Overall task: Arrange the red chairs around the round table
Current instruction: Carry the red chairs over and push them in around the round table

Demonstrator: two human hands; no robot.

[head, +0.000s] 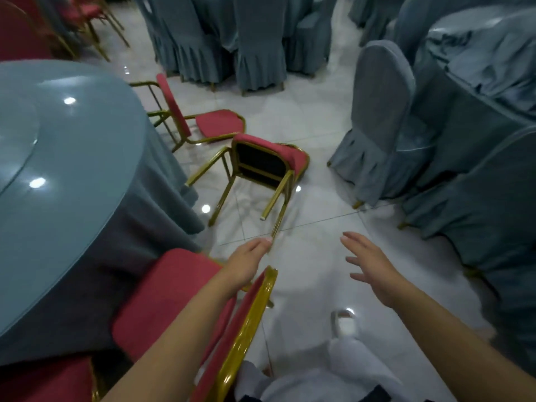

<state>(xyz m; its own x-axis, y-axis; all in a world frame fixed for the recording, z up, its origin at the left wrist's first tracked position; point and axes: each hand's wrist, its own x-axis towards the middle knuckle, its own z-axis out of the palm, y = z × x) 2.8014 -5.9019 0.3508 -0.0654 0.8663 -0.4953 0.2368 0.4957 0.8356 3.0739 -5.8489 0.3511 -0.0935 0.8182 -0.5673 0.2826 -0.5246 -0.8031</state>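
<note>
Left hand [246,265]: fingers relaxed, nothing grasped. Right hand [374,271]: fingers spread, nothing grasped. Overturned red chair [269,163]: laid just ahead of left fingertips. Upright red chair [162,294]: set under left forearm, beside round table [58,169].

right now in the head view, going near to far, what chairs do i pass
upright red chair, toppled red chair showing its underside, second toppled red chair, grey-covered chairs
</note>
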